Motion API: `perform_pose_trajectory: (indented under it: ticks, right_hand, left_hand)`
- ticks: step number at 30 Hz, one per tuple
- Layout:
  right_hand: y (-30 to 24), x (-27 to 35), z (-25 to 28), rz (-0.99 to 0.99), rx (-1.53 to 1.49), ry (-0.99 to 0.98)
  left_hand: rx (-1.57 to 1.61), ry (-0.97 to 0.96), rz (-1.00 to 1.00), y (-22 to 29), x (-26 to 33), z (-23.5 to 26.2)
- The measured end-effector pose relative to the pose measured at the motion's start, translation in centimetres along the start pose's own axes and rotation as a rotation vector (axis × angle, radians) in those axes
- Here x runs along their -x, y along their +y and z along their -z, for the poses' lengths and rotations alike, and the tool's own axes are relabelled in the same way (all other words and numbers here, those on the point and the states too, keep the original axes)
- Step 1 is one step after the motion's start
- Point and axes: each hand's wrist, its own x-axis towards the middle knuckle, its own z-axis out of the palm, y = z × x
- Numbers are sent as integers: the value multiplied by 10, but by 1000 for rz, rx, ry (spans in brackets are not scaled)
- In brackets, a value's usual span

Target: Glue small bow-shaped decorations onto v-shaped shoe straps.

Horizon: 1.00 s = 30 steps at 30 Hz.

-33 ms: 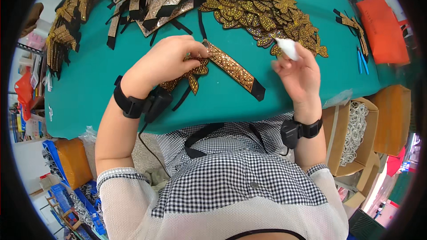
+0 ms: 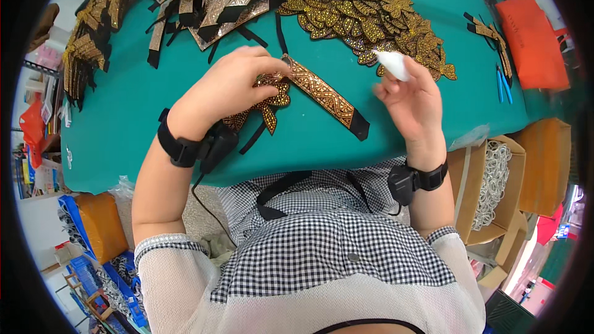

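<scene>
On a teal surface (image 2: 124, 136), the left hand (image 2: 229, 89) presses its closed fingers onto a gold sequined bow (image 2: 269, 102) joined to a gold patterned strap (image 2: 325, 96). The right hand (image 2: 411, 102) (raised above the surface) grips a small white bottle (image 2: 393, 65).

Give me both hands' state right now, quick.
Left hand: closed, pressing a gold sequin bow on the strap.
Right hand: closed on a white tube.
</scene>
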Motion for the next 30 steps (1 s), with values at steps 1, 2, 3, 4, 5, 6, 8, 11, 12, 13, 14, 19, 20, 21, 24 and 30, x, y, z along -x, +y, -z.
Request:
perform_pose_trajectory:
  ticks: [1,2,3,4,5,6,8,11,12,13,14,19,20,21,24,30]
  right_hand:
    - [4,-4,-9,-17,36,26]
    - [7,-8,-17,-34,71,52]
    - [10,-13,-20,-38,72,59]
    - [13,-19,-21,-53,133,29]
    - [15,-24,-22,-68,192,-1]
    - [18,-26,-25,-69,190,10]
    - [22,-32,-31,-78,310,23]
    - [29,-39,-33,-105,339,19]
    - [30,-41,-34,-111,361,4]
    - [31,-42,-33,-118,364,11]
    - [30,-41,-32,-121,344,14]
    - [23,-35,-30,-133,322,92]
    - [22,-35,-28,-115,342,73]
    - [22,-35,-26,-97,362,53]
    - [20,-37,-27,-76,488,39]
    - [21,-44,-30,29,720,26]
  left_hand:
    - [-24,108,23,4,5,0]
    - [-16,105,24,5,12,-4]
    - [-56,224,149,5,18,-8]
    - [-96,339,271,4,25,-11]
    - [-82,295,337,3,31,-13]
    - [-76,286,335,3,34,-15]
    - [-37,228,427,3,40,-19]
    - [136,254,410,9,37,-23]
    - [200,287,346,10,36,-25]
    - [263,232,291,14,33,-22]
    - [272,229,292,15,31,-23]
    - [417,130,279,17,25,-10]
    - [481,98,305,15,25,-6]
    - [537,32,356,10,25,-3]
    - [672,-34,450,1,29,-2]
    - [866,114,541,6,17,-13]
